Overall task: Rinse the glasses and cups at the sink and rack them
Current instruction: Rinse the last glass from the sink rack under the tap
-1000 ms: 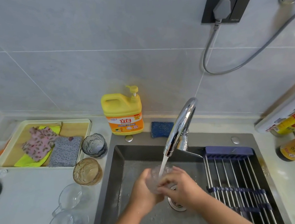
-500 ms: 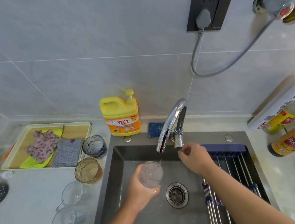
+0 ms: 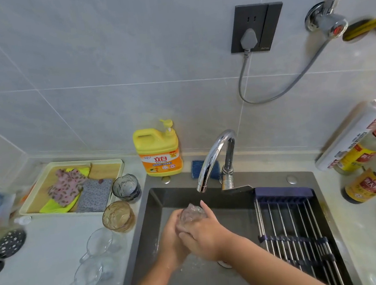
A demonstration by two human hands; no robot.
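Both hands were closed together around one clear glass (image 3: 191, 213), holding it over the sink (image 3: 157, 206) just below the tap (image 3: 212, 157). The left hand (image 3: 173, 237) cupped it from the left and the right hand (image 3: 204, 235) wrapped it from the right. No water ran from the spout, so this glass looked rinsed or nearly so, and ready to go to the rack.

The work seemed to be at an early stage. The drying rack (image 3: 292, 224) across the right half of the sink held nothing in the part that showed. On the worktop (image 3: 44, 264) to the left stood an amber glass (image 3: 118, 217) and, just beyond it, a grey glass (image 3: 126, 188). Nearer lay several clear cups (image 3: 95, 260) with handles, all apparently waiting to be rinsed.

Much was hard to read. The hands covered most of the held glass, so its shape and tilt could not be told. The drain was almost wholly hidden under the right wrist. The nearest clear cup was cut off by the bottom edge, so the count of cups was uncertain. The near end of the rack ran out of view, and the far left edge of the worktop was blurred.
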